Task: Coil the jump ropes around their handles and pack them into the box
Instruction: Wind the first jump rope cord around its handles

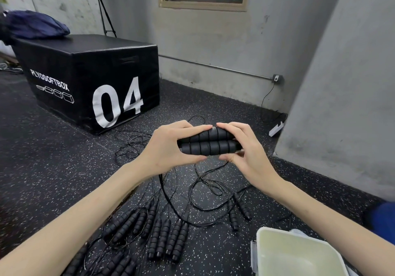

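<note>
Black foam handles (208, 144), two of them side by side, are held up over the floor (53, 164): left hand (168, 147) pinches one end, right hand (245, 153) curls around the other. Their thin rope (171, 192) hangs down to the pile of more handles (162, 233). The box (297, 254) sits open at lower right.

We see the two handles (208, 144) as matt black foam, ribbed in rings. The cords (171, 192) on the floor (53, 158) look like thin, glossy black plastic-coated wire. The floor is rough black rubber, speckled white. Near its lower right corner, the box (299, 256) is pale, translucent, smooth plastic. The plyo box (89, 61) wears slightly shiny black vinyl. The walls (213, 40) are bare, matt concrete.
</note>
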